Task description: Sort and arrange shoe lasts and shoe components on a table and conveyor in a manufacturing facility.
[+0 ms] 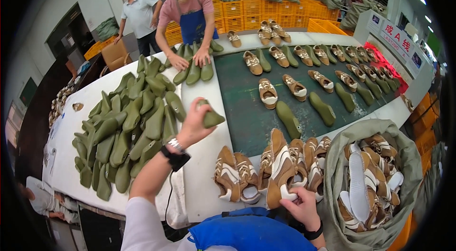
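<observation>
My left hand (192, 126) is raised over the white table, fingers wrapped round a green shoe last (213, 117). At the table's near edge, my right hand (305, 209) pinches the heel of a brown-and-white shoe upper (280, 170), which stands upright with its toe pointing away. Beside it lie a pair of similar uppers (228, 173) on the left and several more (312, 168) on the right. A large heap of green lasts (126, 130) covers the table to the left of my left arm.
A green conveyor belt (242, 101) carries rows of lasts and shoe uppers. On my right, a grey sack (338, 151) holds more uppers. Across the table, a co-worker in a blue apron (191, 25) handles lasts with both hands; another person (139, 13) stands behind. Orange crates (247, 11) line the back.
</observation>
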A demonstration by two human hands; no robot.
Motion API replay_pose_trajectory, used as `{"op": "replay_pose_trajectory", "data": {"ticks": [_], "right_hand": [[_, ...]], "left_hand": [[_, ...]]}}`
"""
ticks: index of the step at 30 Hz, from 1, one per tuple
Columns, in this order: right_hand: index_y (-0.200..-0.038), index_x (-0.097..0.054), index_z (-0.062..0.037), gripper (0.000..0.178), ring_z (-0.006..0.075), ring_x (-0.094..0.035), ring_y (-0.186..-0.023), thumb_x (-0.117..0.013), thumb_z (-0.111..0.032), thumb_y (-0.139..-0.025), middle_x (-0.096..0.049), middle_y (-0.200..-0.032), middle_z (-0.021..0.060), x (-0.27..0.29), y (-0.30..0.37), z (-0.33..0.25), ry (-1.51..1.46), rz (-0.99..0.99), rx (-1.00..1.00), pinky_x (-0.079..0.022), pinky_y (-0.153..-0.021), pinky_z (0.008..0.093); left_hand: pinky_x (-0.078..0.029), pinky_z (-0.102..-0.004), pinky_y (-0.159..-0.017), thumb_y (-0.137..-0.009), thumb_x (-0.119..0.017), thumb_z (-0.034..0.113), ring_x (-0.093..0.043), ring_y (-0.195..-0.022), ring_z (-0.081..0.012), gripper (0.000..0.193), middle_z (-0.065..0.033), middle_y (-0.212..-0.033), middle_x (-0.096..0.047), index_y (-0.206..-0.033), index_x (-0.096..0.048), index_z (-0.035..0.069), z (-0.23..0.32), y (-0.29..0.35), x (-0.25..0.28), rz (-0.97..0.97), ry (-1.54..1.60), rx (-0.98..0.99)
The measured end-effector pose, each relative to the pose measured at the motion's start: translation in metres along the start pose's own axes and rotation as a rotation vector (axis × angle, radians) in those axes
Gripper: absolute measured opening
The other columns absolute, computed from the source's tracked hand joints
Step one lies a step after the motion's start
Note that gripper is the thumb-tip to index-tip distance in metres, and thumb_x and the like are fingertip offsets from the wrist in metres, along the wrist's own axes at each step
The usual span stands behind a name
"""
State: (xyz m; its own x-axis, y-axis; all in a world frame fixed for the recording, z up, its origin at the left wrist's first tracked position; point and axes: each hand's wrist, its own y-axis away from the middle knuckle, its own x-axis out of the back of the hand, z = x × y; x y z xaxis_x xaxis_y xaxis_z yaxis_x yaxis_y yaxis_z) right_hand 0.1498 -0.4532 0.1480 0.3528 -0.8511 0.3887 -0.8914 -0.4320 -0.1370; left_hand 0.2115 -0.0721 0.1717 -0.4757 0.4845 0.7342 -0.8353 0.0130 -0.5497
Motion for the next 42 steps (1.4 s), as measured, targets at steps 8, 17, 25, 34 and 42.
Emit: {"op": "replay_pose_trajectory", "data": {"ticks": [8, 17, 25, 34, 42], "right_hand": [[-0.081, -0.059, 0.0003, 0.031, 0.0045, -0.05, -0.052, -0.079, -0.016, -0.065, -0.058, -0.062, 0.0025, 0.006, 0.007, 0.009, -0.014, 0.091, -0.139, -0.041, -0.047, 0.0193], [-0.082, -0.059, 0.0013, 0.031, 0.0054, -0.054, -0.052, -0.078, -0.017, -0.066, -0.06, -0.063, 0.0039, 0.003, -0.003, 0.021, -0.085, 0.093, -0.252, -0.044, -0.047, 0.0199], [-0.083, -0.06, 0.0003, 0.031, 0.0071, -0.054, -0.049, -0.078, -0.019, -0.067, -0.057, -0.058, 0.0044, 0.001, -0.009, 0.016, 0.013, 0.042, -0.168, -0.043, -0.047, 0.0206], [-0.084, -0.061, -0.0018, 0.029, 0.0089, -0.052, -0.046, -0.077, -0.019, -0.068, -0.056, -0.059, 0.0049, -0.015, -0.014, 0.016, -0.099, 0.126, -0.128, -0.042, -0.044, 0.0213], [-0.078, -0.058, -0.0091, 0.025, 0.0209, -0.057, -0.064, -0.075, -0.019, -0.063, -0.058, -0.078, 0.0027, -0.043, -0.029, -0.01, 0.457, -0.02, 0.478, -0.046, -0.054, 0.0298]], "left_hand": [[-0.042, -0.0454, -0.093, -0.056, -0.073, 0.005, -0.031, -0.12, -0.0446, 0.056, -0.0271, -0.13, -0.027, -0.106, -0.049, 0.011, -0.072, -0.02, -0.208, -0.465, -0.241, -0.04], [-0.046, -0.0375, -0.09, -0.062, -0.07, 0.007, -0.055, -0.097, -0.041, 0.056, -0.0317, -0.14, -0.007, -0.114, -0.05, 0.012, -0.102, -0.023, -0.262, -0.77, -0.267, 0.101], [-0.05, -0.0376, -0.083, -0.057, -0.081, 0.02, -0.058, -0.094, -0.0377, 0.065, -0.0313, -0.137, -0.018, -0.114, -0.051, 0.012, -0.086, -0.029, -0.264, -0.861, -0.391, 0.092], [-0.048, -0.0376, -0.081, -0.073, -0.069, 0.031, -0.057, -0.092, -0.0352, 0.063, -0.0252, -0.118, -0.047, -0.124, -0.044, 0.006, -0.034, -0.02, -0.181, -0.478, 0.216, 0.118], [-0.044, -0.0284, -0.086, -0.088, -0.055, 0.033, -0.049, -0.104, -0.0108, 0.051, -0.0065, -0.114, -0.052, -0.126, -0.038, 0.004, 0.088, 0.069, -0.077, -0.576, 1.325, 0.698]]}}
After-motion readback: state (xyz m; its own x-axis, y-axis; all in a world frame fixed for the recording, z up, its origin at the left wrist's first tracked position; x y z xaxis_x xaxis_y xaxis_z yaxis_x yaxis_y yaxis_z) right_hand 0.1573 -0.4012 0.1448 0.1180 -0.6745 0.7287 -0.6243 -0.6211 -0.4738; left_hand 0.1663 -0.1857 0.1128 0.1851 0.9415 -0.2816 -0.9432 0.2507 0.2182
